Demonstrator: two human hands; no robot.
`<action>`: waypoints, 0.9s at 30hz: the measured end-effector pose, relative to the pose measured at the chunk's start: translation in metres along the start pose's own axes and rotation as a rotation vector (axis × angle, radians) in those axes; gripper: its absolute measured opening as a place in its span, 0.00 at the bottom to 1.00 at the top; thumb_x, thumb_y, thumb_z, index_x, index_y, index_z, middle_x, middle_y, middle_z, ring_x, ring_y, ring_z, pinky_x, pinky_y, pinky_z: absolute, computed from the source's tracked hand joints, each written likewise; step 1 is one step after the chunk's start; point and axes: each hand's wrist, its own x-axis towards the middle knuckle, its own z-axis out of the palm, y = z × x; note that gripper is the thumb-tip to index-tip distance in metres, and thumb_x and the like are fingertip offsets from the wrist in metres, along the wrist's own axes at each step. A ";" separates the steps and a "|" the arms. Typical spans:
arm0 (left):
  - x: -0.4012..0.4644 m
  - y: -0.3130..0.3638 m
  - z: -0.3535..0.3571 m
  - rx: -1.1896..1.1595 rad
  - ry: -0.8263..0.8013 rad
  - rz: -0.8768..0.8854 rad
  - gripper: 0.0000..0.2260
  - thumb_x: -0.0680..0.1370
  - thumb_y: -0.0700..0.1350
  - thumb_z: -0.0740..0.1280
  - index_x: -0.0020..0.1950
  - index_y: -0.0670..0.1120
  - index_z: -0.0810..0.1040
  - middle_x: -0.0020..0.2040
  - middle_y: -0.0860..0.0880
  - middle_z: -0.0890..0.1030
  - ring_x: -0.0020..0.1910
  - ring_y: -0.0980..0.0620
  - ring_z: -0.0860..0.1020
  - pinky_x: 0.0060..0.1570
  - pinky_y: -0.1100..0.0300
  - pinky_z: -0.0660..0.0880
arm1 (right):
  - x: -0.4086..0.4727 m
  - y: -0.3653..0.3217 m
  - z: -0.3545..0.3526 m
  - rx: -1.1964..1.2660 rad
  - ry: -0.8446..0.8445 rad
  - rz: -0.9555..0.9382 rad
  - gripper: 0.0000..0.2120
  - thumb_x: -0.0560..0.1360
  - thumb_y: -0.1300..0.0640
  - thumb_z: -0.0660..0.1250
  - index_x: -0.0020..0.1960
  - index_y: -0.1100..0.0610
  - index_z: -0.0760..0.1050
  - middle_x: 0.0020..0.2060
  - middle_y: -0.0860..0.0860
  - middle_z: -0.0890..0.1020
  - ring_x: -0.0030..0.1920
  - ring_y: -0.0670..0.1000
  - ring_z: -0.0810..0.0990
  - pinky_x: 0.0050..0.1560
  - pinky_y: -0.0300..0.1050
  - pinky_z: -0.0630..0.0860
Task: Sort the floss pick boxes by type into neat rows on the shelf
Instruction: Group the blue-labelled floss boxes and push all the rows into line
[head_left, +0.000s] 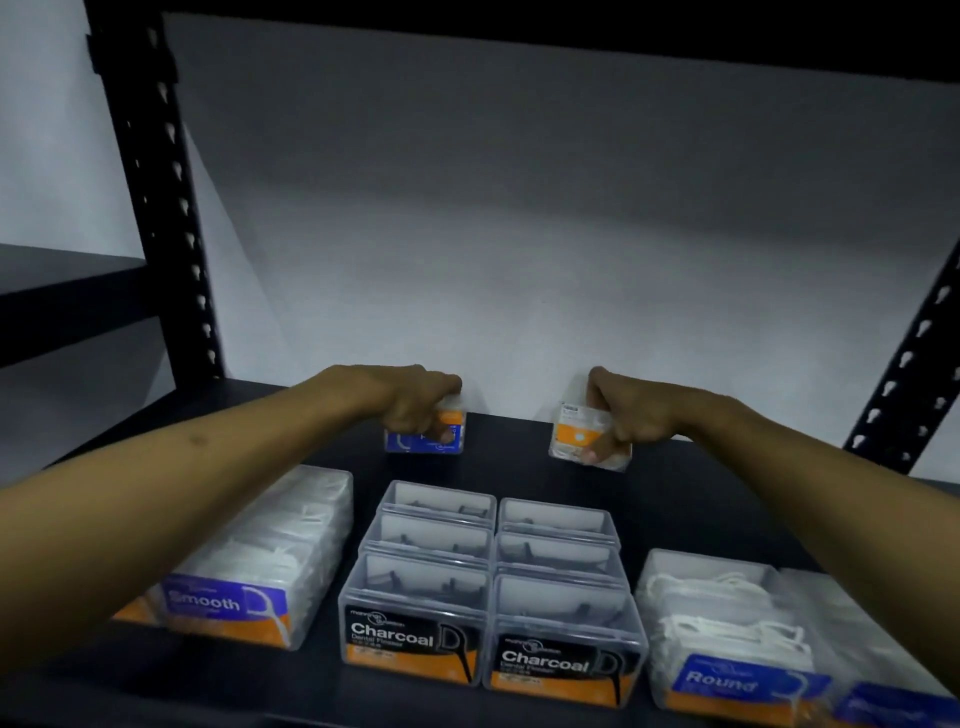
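Note:
Far back on the dark shelf (519, 462), my left hand (410, 405) grips a clear floss pick box with a blue and orange label (447, 439). My right hand (631, 415) grips another clear box with an orange and white label (571, 434), tilted, near the back wall. In front stand rows of boxes: purple "Smooth" boxes (260, 566) at the left, two rows of black "Charcoal" boxes (493, 587) in the middle, and blue "Round" boxes (727, 634) at the right.
A black slotted upright (171, 208) rises at the left and another (904, 374) at the right. A grey wall (519, 234) closes the back. The upper shelf edge (519, 21) runs overhead. A neighbouring shelf (62, 280) lies to the left.

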 end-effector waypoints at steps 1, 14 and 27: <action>-0.001 0.007 -0.002 -0.001 -0.014 0.007 0.21 0.78 0.52 0.70 0.67 0.47 0.68 0.57 0.46 0.76 0.50 0.47 0.75 0.52 0.54 0.73 | -0.007 0.000 0.001 0.004 0.012 -0.006 0.31 0.65 0.48 0.82 0.54 0.53 0.63 0.47 0.49 0.75 0.44 0.48 0.74 0.42 0.43 0.72; -0.004 0.143 -0.014 0.002 -0.075 0.251 0.25 0.75 0.50 0.74 0.70 0.53 0.71 0.60 0.50 0.75 0.52 0.50 0.77 0.52 0.58 0.78 | -0.116 0.062 -0.005 -0.032 0.060 0.030 0.32 0.75 0.50 0.73 0.75 0.40 0.65 0.59 0.47 0.74 0.55 0.48 0.74 0.62 0.44 0.73; 0.007 0.212 -0.003 -0.001 -0.002 0.295 0.24 0.73 0.54 0.76 0.64 0.46 0.75 0.60 0.46 0.82 0.54 0.48 0.82 0.55 0.55 0.79 | -0.181 0.114 -0.014 0.415 -0.090 0.129 0.36 0.74 0.53 0.74 0.79 0.51 0.62 0.60 0.56 0.82 0.46 0.55 0.87 0.49 0.48 0.84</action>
